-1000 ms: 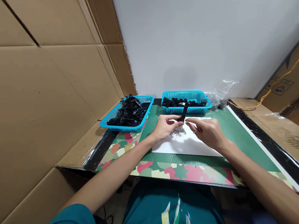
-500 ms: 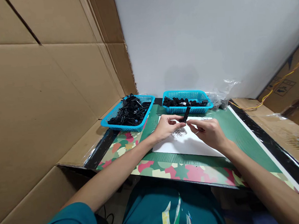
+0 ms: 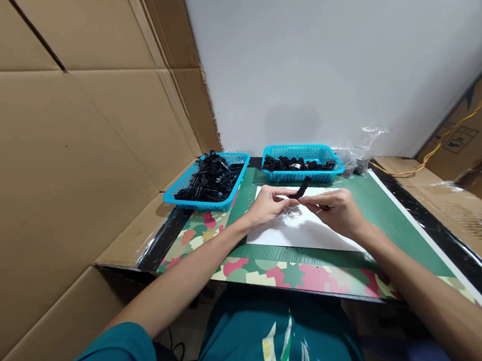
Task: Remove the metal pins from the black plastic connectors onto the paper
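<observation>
My left hand (image 3: 267, 205) pinches a small black plastic part (image 3: 303, 187) between thumb and fingers above a white sheet (image 3: 298, 237). The part slants up and to the right out of the grip. Fingertips of my right hand (image 3: 339, 209) are pressed together at the part's lower end, close to the left thumb. What they pinch is too small to make out; a thin pale sliver shows under those fingers. A pile of tiny metallic pieces (image 3: 291, 212) lies on the sheet just below the hands.
At the back left a blue basket (image 3: 226, 205) is heaped with black plastic parts. Another blue basket (image 3: 325, 148) holds more of them behind my hands. Clear plastic bags (image 3: 361, 164) stand to its right. Cardboard (image 3: 97, 130) walls the left side.
The black part has tipped over further to the right and sits lower. My right hand has shifted slightly left, its fingers more closed up.
</observation>
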`<state>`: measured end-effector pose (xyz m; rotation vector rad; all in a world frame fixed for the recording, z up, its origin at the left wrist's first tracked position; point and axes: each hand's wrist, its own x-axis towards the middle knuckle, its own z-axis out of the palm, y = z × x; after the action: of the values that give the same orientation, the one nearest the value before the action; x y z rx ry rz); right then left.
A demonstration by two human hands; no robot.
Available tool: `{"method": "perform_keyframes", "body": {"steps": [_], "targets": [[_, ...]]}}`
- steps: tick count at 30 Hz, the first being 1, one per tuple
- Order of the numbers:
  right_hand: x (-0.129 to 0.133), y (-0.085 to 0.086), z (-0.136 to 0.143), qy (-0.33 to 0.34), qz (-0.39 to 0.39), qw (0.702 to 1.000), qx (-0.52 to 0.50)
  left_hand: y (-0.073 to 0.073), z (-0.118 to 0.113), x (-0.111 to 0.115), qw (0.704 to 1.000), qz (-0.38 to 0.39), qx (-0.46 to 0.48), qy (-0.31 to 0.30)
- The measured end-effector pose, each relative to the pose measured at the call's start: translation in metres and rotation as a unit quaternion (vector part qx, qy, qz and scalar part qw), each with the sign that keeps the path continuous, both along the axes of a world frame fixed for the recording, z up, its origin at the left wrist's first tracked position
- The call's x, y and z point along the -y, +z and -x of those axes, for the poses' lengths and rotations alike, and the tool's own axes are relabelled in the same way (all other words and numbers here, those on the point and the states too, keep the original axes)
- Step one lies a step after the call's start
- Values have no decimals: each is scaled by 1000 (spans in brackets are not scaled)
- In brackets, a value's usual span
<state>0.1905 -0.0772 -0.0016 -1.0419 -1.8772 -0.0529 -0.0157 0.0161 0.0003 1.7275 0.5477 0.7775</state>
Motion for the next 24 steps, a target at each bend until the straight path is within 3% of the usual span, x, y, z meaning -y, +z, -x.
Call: {"method": "perform_keyframes", "body": {"steps": [13,18,24], "targets": [[4,15,-6,-22,55,998,-5,8,-1,1,990,74,-38,-111],[5,19,-16,4,140,990,-2,4,-4,4,996,-73,-33,-35],[2,15,-28,8,211,977,14,-2,-6,13,977,-190,-78,54]]}}
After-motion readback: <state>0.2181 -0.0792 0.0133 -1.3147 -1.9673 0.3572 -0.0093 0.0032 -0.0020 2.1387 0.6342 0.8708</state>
